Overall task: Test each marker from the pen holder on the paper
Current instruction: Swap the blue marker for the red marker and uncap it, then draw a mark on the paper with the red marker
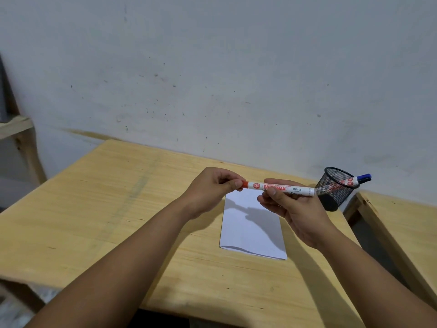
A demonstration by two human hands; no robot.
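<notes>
A white marker with red print (295, 190) lies level in the air above the white paper (253, 230). My right hand (293, 211) grips its barrel from below. My left hand (212, 189) pinches the marker's red cap (245, 184) at the left end. The black mesh pen holder (335, 188) stands on the table just right of the paper, tilted in view. A blue-capped marker (363, 178) and a red-printed marker (347, 182) stick out of it. The paper looks blank.
The wooden table (118, 209) runs up to a grey wall behind. A second wooden table (406, 223) stands to the right across a narrow gap. A wooden shelf frame (21, 133) is at the far left.
</notes>
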